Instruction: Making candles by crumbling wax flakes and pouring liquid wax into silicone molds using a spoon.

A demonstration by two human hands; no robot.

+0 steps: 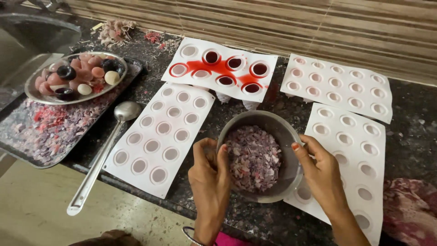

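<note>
Holding the steel bowl (pixel 261 155) of purple and white shavings between both hands at the near edge of the dark table (pixel 409 114). My left hand (pixel 210 175) has its grip pinched together on a clump of shavings at the bowl's near-left rim; my right hand (pixel 321 171) is clamped on the right rim, thumb inside, fingers outside. The bowl sits partly on the right white mould (pixel 359 150), overlapping its lower cavities, so it may rock there: likely risk is a tilt spilling shavings across the table. Left of the bowl lies a second white mould (pixel 159 136), cavities empty, and just beyond it a long ladle (pixel 102 155), handle overhanging the table edge; a knock could drop it. Farther back, a mould (pixel 223 73) with red liquid pooled over its top, another empty mould (pixel 339 84), and at far left a plate (pixel 75 77) of finished coloured pieces on a tray (pixel 45 132) strewn with shavings.
</note>
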